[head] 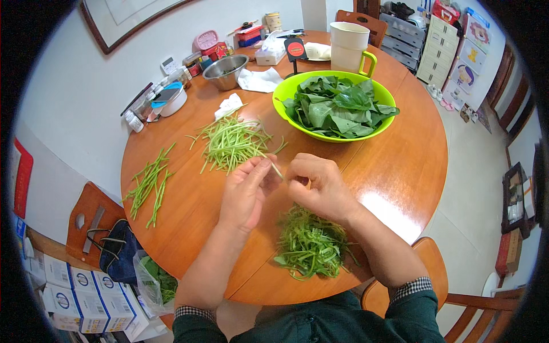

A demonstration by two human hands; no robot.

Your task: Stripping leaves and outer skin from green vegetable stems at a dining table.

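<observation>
A pale green stem is pinched between the thumb and fingers of my left hand. My right hand is curled at the stem's lower end; whether its fingers grip the tip is hard to tell. Just beyond my left hand lies a heap of peeled-looking pale stems. Further left are several darker green stems. Below my right hand sits a pile of green strips and scraps. A lime-green plastic bowl full of large green leaves stands beyond my hands.
Round wooden table. At its far side stand a steel bowl, crumpled tissue, a white pitcher with green handle, jars and containers. A plastic bag of greens is below the left edge, a wooden stool at right.
</observation>
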